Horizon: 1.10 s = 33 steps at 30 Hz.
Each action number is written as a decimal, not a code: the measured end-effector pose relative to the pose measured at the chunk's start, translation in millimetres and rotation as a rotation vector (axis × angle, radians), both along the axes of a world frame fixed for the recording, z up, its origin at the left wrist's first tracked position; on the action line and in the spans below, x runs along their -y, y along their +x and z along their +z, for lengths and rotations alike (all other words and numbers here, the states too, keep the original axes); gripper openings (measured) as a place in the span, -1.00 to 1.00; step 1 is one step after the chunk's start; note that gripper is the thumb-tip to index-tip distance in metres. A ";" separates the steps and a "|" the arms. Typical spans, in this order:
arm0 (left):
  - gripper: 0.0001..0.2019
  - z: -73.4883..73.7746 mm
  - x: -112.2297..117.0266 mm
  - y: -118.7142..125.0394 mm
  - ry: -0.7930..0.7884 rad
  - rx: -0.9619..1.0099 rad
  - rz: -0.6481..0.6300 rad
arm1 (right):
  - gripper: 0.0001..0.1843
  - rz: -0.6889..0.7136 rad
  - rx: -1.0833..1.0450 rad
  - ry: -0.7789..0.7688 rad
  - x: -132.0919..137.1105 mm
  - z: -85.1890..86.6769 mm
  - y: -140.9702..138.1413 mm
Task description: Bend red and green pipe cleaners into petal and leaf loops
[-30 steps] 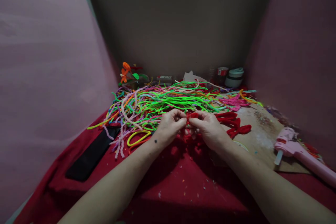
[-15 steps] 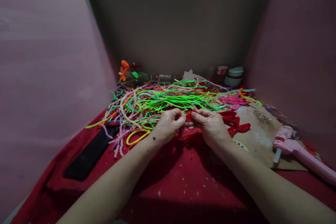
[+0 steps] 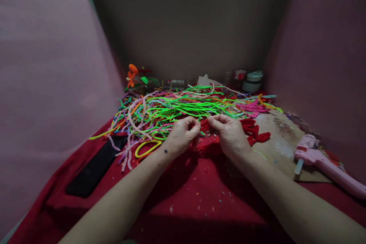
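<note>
Between my hands a short piece of red pipe cleaner (image 3: 204, 125) is stretched, its ends hidden by my fingers. My left hand (image 3: 183, 134) pinches its left end, thumb against bent forefinger. On the other side my right hand (image 3: 230, 133) grips it between thumb and fingers. Bent red pipe cleaner loops (image 3: 251, 129) lie just behind and right of my right hand. Beyond both hands spreads a big heap of coloured pipe cleaners (image 3: 185, 106), mostly bright green, with pink, purple and orange.
A pink glue gun (image 3: 311, 152) rests on a cardboard sheet (image 3: 281, 148) at right. At left are a long black object (image 3: 94, 169) and yellow-handled scissors (image 3: 143, 148). Orange pipe cleaner flowers (image 3: 131, 76), a lidded cup (image 3: 253, 82) and a jar (image 3: 239, 80) stand at the back.
The view has shifted slightly, so everything sits a little further left. My hands keep their pinch, and slightly more red shows between them.
</note>
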<state>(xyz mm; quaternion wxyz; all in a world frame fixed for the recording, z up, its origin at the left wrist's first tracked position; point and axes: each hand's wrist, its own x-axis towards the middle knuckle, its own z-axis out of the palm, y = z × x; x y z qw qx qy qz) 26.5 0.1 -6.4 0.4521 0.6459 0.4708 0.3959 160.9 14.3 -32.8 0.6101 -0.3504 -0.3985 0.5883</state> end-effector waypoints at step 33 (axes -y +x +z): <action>-0.86 -7.1 2.8 2.3 0.089 0.040 0.107 | -0.85 0.072 0.063 0.042 5.4 0.3 -1.4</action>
